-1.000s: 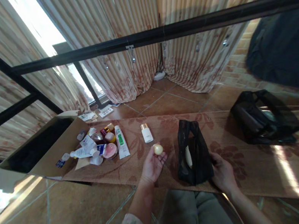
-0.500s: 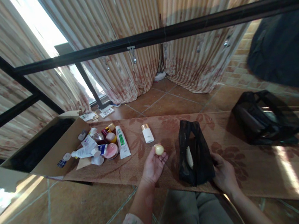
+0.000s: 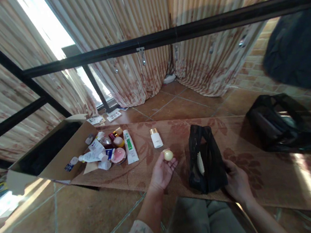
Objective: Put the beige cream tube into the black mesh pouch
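Observation:
Between the thumb and fingers of my left hand [image 3: 163,171] is a small round container with a pale yellow lid [image 3: 168,155]. Just beyond it, a white bottle with a gold cap [image 3: 156,139] lies on the patterned cloth [image 3: 147,170]. My right hand [image 3: 236,180] grips the right side of a black mesh bag [image 3: 195,173], its fingers partly hidden behind the bag. The bag's top is open, and a pale, slim item [image 3: 200,163] shows inside. A white and green tube [image 3: 130,147] rests farther left on the cloth.
Jars, tubes and a pink round compact [image 3: 118,155] are heaped at the left beside an open cardboard box [image 3: 61,163]. A second black mesh bag [image 3: 283,122] stands at the right. A dark metal rail [image 3: 177,34] crosses before the curtains [image 3: 113,15].
The whole view has shifted slightly, so everything appears a little farther right. Both hands keep their holds, and the things on the cloth have not visibly moved.

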Demonstrator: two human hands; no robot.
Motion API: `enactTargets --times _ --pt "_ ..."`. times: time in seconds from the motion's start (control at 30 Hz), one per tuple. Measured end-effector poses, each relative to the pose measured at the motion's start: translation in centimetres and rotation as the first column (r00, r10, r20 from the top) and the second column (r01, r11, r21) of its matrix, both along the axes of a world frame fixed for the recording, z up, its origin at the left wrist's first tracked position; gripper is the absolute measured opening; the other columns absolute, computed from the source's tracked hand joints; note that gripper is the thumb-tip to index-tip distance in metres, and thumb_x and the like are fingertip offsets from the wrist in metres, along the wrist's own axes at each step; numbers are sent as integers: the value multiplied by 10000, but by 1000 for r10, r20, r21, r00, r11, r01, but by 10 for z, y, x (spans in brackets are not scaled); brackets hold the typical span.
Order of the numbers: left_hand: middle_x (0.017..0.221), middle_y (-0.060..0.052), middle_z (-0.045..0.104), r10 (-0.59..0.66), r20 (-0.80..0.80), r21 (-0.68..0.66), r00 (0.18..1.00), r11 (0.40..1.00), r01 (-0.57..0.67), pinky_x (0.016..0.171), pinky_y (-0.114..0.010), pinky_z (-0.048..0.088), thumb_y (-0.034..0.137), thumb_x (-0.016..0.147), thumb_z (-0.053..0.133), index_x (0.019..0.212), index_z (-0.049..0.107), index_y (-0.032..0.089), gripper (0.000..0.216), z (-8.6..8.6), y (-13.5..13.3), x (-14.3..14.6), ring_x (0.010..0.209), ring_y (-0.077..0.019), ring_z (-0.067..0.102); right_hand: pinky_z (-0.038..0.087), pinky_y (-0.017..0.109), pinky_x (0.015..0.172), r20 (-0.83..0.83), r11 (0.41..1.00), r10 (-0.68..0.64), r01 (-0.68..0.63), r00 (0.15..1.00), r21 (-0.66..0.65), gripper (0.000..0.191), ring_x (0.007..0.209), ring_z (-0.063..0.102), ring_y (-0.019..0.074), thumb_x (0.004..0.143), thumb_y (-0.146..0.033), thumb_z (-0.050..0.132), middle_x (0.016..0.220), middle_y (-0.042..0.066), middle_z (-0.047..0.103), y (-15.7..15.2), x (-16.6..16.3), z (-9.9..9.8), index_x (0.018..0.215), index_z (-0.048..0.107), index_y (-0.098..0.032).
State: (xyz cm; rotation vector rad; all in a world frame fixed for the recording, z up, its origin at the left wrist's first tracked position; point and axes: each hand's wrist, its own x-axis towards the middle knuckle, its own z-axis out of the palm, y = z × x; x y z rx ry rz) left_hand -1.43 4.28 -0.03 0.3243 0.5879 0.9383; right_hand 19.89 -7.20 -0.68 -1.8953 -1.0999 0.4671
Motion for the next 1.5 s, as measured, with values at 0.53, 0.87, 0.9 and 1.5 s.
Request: enactTargets --times 0.53,0.87,0.9,1.5 --pt "865 -48 667 0 -4 2 1000 1000 1 795 -283 476 331 838 578 1113 604 170 319 0 0 -1 726 -124 622 469 289 685 -9 1000 -7 7 1000 20 335 792 655 227 764 -392 483 891 76 719 0 -2 4 931 683 -180" --pt "874 -49 671 -12 5 13 1000 1000 12 785 -282 481 344 841 571 1121 595 179 325 -1 0 -1 720 -121 624 470 284 680 -21 1000 -3 3 1000 2 329 770 650 216 754 -387 499 900 68 715 0 0 -3 941 675 -181" --pt "874 -48 671 -14 4 14 1000 1000 14 784 -282 481 346 839 575 1122 594 179 329 -1 0 -1 717 -120 623 472 284 681 -26 1000 5 -4 1000 9 326 770 649 216 755 -388 500 899 69 715 1 0 -4 936 674 -181" --pt "879 -53 668 -19 18 19 1000 1000 19 797 -286 482 342 848 568 1116 598 179 314 -2 0 -2 731 -124 624 461 298 696 -26 1000 -18 18 1000 -13 331 799 653 230 747 -396 496 886 68 715 1 -2 4 924 680 -185"
